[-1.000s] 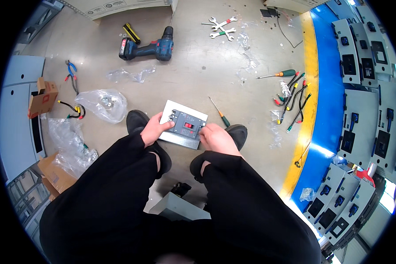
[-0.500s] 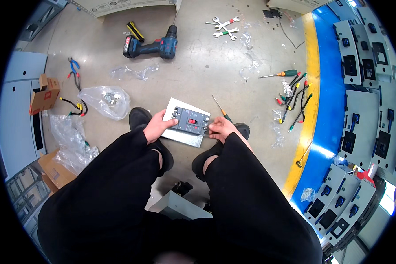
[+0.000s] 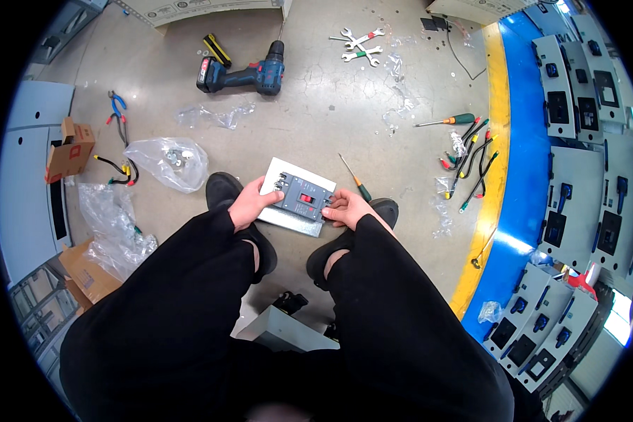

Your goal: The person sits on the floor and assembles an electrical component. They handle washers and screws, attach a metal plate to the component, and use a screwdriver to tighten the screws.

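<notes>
Between my feet, a dark grey circuit breaker (image 3: 299, 197) with a red switch lies on a pale metal mounting plate (image 3: 281, 169). My left hand (image 3: 250, 202) grips the left side, its thumb on the breaker's left end and its other fingers hidden behind the plate's edge. At the breaker's right end is my right hand (image 3: 347, 208), thumb and fingers closed on that end around the terminals. Whether a small part is pinched there cannot be made out. A screwdriver (image 3: 362, 190) with a green and orange handle lies just beyond my right hand.
A cordless drill (image 3: 250, 76), wrenches (image 3: 361, 53) and a clear bag of hardware (image 3: 169, 163) lie on the floor ahead. To the right are short cables (image 3: 478, 158) and another screwdriver (image 3: 461, 119). Cardboard boxes (image 3: 72, 151) stand left; grey cabinet panels (image 3: 577, 204) line the right.
My right hand has shifted slightly left, and its thumb now sits against the breaker's right end. My left hand, the breaker and the plate look nearly unchanged.
</notes>
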`<state>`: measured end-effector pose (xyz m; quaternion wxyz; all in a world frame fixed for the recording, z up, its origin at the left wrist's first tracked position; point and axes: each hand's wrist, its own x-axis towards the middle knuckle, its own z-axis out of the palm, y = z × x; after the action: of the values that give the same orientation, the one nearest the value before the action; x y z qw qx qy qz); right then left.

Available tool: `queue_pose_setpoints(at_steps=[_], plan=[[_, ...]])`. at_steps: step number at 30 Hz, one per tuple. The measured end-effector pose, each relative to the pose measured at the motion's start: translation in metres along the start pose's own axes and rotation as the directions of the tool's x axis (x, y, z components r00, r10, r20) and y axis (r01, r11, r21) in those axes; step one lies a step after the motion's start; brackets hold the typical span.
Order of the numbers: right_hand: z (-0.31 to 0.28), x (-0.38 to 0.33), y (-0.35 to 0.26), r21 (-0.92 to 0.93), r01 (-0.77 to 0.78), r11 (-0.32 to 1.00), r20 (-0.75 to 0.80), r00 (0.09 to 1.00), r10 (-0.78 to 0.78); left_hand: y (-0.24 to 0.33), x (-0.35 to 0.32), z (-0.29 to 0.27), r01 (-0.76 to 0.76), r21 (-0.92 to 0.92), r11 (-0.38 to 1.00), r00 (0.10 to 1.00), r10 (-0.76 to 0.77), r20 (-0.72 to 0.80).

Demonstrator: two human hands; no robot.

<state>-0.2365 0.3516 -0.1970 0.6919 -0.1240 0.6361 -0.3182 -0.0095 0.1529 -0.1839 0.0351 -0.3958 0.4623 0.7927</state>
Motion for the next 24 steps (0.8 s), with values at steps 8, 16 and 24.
queue_pose_setpoints(at_steps=[8,16,24], plan=[[0.009,0.009,0.014,0.145,0.090,0.985,-0.346,0.938,-0.035,-0.002,0.002,-0.001,-0.005,-0.002,1.000,1.000,0.005,0.007],[0.022,-0.005,-0.006,0.403,-0.084,0.911,0.011,0.996,0.087,-0.001,-0.006,-0.003,-0.070,0.011,0.998,0.998,0.069,0.009],[0.038,-0.036,-0.040,0.448,0.107,0.888,-0.001,0.993,-0.119,0.002,-0.014,-0.015,-0.078,-0.376,0.923,0.985,0.131,0.115]])
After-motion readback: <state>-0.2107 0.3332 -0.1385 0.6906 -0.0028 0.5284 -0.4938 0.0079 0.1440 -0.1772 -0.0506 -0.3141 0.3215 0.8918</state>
